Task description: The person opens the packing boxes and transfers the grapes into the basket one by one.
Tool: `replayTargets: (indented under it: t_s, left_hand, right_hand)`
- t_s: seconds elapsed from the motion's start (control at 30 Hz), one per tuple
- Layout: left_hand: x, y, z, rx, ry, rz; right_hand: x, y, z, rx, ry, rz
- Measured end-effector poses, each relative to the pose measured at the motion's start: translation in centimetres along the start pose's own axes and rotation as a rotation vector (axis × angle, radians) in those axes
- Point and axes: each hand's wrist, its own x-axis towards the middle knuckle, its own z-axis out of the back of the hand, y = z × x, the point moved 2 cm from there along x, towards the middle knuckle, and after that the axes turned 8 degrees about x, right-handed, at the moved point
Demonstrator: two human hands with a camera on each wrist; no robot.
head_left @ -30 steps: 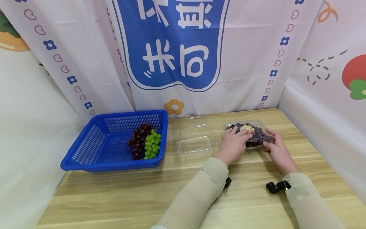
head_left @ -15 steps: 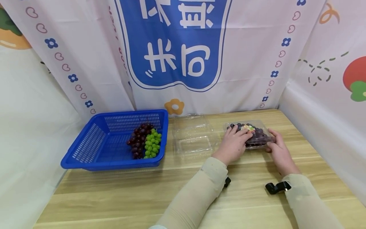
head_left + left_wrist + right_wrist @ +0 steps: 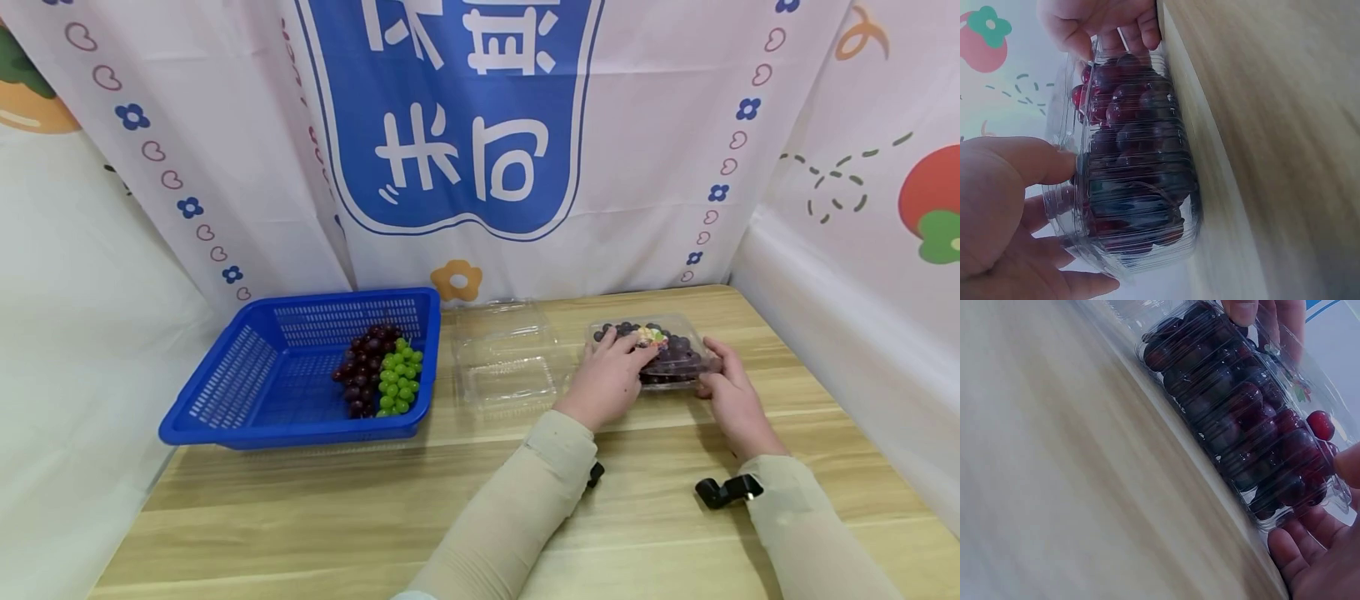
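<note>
A clear plastic clamshell box (image 3: 678,375) full of dark grapes (image 3: 1129,119) rests on the table's right side, a colourful sticker (image 3: 651,337) on its lid. My left hand (image 3: 606,375) lies over the lid's left part; in the left wrist view its thumb is at the front rim, with the fingers spread round the left end. At the right front corner, my right hand (image 3: 735,400) holds the box's edge, thumb in front and fingers curled at the end. One red grape (image 3: 1320,425) sits high near the rim in the right wrist view.
An empty clear clamshell (image 3: 506,379) stands open left of the grape box. Farther left is a blue plastic basket (image 3: 300,429) with red grapes (image 3: 365,371) and green grapes (image 3: 400,379). A printed cloth (image 3: 645,208) hangs behind the wooden table (image 3: 337,517).
My right hand has shifted slightly at the box's right corner, its thumb a little farther right. My left hand has slid slightly left on the lid. The basket and empty clamshell have not moved.
</note>
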Motion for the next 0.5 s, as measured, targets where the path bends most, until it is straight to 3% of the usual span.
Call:
replayTargets:
  t_s: [0.33, 0.5]
  left_hand:
    - [0.14, -0.25, -0.12, 0.029, 0.048, 0.001]
    - [0.19, -0.15, 0.01, 0.048, 0.035, -0.003]
  right_hand:
    - [0.07, -0.31, 0.03, -0.042, 0.031, -0.011]
    - [0.18, -0.54, 0.23, -0.037, 0.032, -0.03]
